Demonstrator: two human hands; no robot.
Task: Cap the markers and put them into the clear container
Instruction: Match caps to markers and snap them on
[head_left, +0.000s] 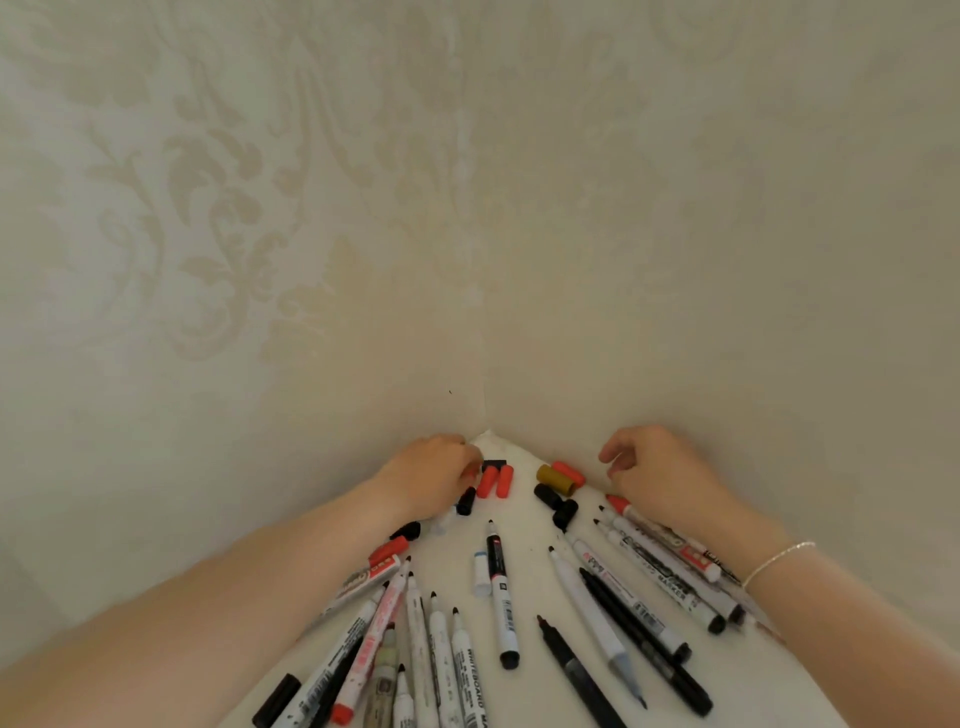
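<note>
The white table surface (524, 587) wedges into a wallpapered corner, which keeps loose parts from rolling off. Across it fan many uncapped whiteboard markers (501, 597), tips pointing away, probably laid out for easy capping. Loose red and black plastic caps (496, 480) cluster at the far corner. The left hand (434, 478) reaches among them, fingers hidden, grip unclear. The right hand (652, 467) hovers loosely curled, holding nothing. No clear container shows

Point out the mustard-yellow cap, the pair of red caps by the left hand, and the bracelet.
mustard-yellow cap (556, 479): head view, middle of its barrel.
pair of red caps (495, 481): head view, where the two touch.
bracelet (776, 557): head view, mid-chain on the right wrist.
</note>
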